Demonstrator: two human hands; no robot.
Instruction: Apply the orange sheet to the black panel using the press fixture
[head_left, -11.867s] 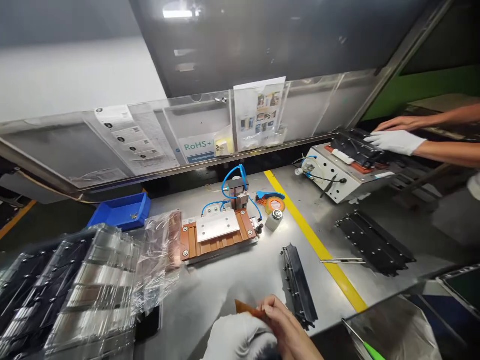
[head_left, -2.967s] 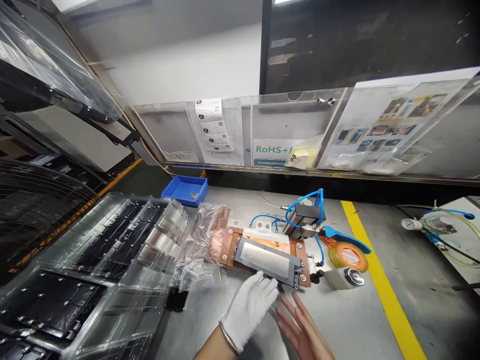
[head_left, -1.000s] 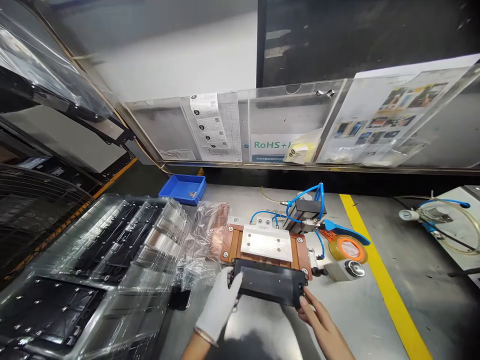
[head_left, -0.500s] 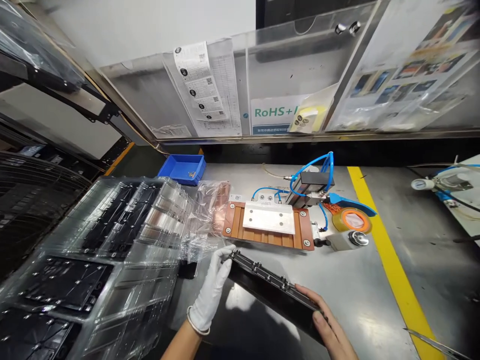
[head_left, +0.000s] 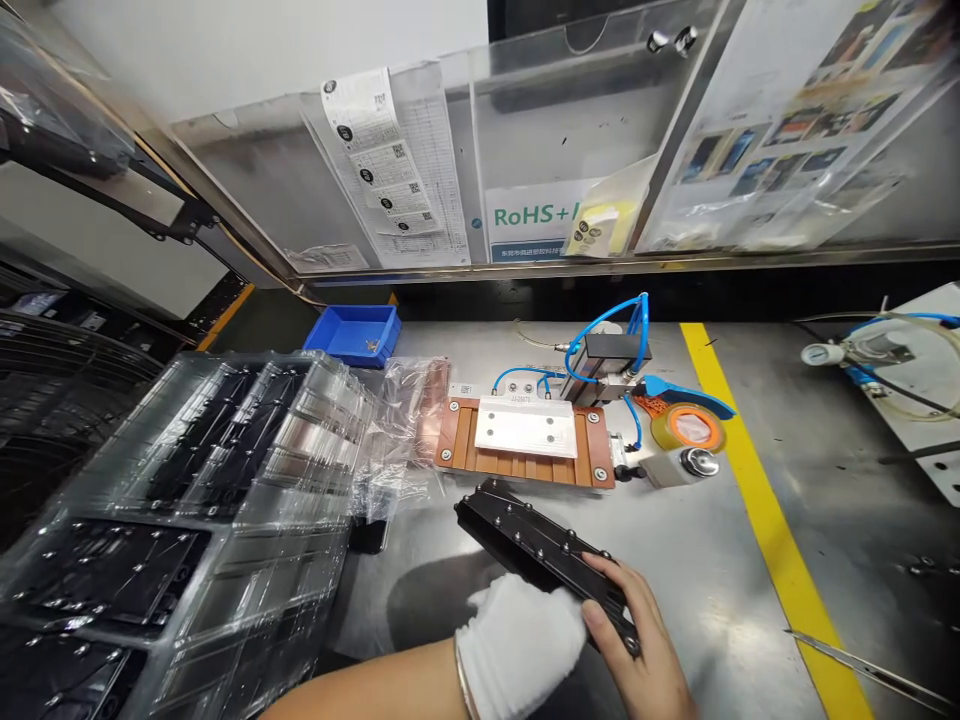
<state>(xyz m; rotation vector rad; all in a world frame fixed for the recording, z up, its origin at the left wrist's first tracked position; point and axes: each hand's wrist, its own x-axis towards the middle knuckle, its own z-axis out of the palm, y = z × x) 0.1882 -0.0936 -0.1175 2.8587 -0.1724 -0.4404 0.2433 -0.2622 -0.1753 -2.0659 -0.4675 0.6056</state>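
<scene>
The metal workbench point(head_left: 712, 570) forms the base of the work area; a yellow stripe point(head_left: 772, 530) crosses it on the right. The clear document rack point(head_left: 547, 110) spans the rear and contains printed sheets. The stack of clear trays point(head_left: 240, 575) occupies the left side, with black components point(head_left: 112, 575) seated in the upper compartments. A white perforated housing point(head_left: 930, 400) stands at the far right, with a round gauge point(head_left: 819, 355) at its left side.

The brown fixture point(head_left: 517, 468) sits mid-bench. A silver plate point(head_left: 525, 425) is positioned over it, and blue air tubes point(head_left: 600, 318) loop at its rear right. Clear film point(head_left: 397, 425) lies between the fixture and the trays. The blue bin point(head_left: 330, 345) is located behind the film.

The studded black part point(head_left: 517, 525) is in front of the fixture, apart from it, tilted, its far end pointing to the upper left. I hold its near end in my bare right hand point(head_left: 637, 625): fingers over the studded top, thumb on the near side. My gloved left hand point(head_left: 525, 640) is at the near long edge; its fingers are hidden, so I cannot tell whether they grip the part.

Tweezers point(head_left: 862, 665) lie across the stripe. To the right of the fixture are a silver-capped container point(head_left: 664, 468) and, just behind it, a tape roll point(head_left: 664, 432)
</scene>
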